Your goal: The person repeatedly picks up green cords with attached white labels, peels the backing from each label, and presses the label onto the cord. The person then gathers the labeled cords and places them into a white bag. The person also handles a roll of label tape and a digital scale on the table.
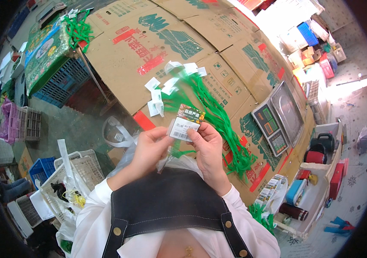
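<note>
My left hand and my right hand meet low over the front of the cardboard-covered table. Between them is a printed label with a colored top and a white barcoded part. My right thumb presses on its face, while my left fingertips pinch its lower left edge. Just beyond, a bundle of green mesh netting lies stretched over the cardboard. White tags are fixed to its far ends. Some green netting shows below the label, partly hidden by my hands.
A digital scale stands at the right. Beside it, a white bin holds a dark flask and other items. A label roll rests near my right elbow. More netting hangs at the upper left; a white plastic basket is on the left.
</note>
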The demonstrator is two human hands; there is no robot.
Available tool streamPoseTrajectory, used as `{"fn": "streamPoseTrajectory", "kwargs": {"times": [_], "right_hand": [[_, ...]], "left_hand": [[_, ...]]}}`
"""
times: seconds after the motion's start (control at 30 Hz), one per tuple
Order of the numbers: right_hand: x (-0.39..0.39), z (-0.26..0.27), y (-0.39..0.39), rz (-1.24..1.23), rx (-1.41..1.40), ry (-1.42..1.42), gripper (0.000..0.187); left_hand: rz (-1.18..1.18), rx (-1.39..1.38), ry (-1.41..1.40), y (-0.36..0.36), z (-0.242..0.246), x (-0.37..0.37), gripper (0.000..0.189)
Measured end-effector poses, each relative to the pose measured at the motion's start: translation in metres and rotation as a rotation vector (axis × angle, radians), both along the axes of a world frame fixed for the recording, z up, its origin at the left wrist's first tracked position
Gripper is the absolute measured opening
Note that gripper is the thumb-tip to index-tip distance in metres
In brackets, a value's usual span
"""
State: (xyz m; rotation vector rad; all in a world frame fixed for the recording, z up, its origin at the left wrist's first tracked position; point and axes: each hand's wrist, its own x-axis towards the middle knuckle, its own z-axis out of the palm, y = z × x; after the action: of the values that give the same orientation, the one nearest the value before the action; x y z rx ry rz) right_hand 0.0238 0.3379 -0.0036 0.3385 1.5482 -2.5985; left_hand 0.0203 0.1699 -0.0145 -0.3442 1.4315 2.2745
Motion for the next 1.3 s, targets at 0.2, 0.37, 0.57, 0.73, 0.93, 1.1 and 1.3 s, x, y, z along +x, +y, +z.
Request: {"fn": "streamPoseTrajectory", "kwargs": {"times": [0.2,0.37,0.57,0.73,0.93,1.1,1.3], "right_hand": [[0.002,-0.003,-0.004,-0.006,0.013,0.028,0.018],[0.002,-0.004,-0.008,-0.02,0.011,-0.02,0.018],[0.003,-0.004,-0.015,-0.037,0.026,-0.014,0.017],[0.002,-0.01,-0.018,-0.057,0.12,-0.027,0.019],[0.005,-0.017,-0.021,-0.08,0.517,0.149,0.024],[-0.004,-0.016,-0.011,-0.003,0.356,0.016,0.034],[0.0,-0.003,-0.012,-0.198,1.344,0.731,0.042]], "left_hand": [[-0.027,-0.023,0.062,-0.001,0.001,0.002,0.018],[-0.04,-0.114,0.129,-0.003,0.003,0.003,0.017],[-0.06,-0.105,0.132,-0.004,0.005,0.004,0.025],[-0.076,-0.235,0.253,-0.002,0.0,0.005,0.016],[0.09,-0.274,0.274,-0.001,-0.013,-0.001,0.02],[0.055,-0.155,0.087,-0.01,-0.01,0.0,0.012],[0.129,-0.181,-0.014,-0.011,-0.002,-0.001,0.014]]}}
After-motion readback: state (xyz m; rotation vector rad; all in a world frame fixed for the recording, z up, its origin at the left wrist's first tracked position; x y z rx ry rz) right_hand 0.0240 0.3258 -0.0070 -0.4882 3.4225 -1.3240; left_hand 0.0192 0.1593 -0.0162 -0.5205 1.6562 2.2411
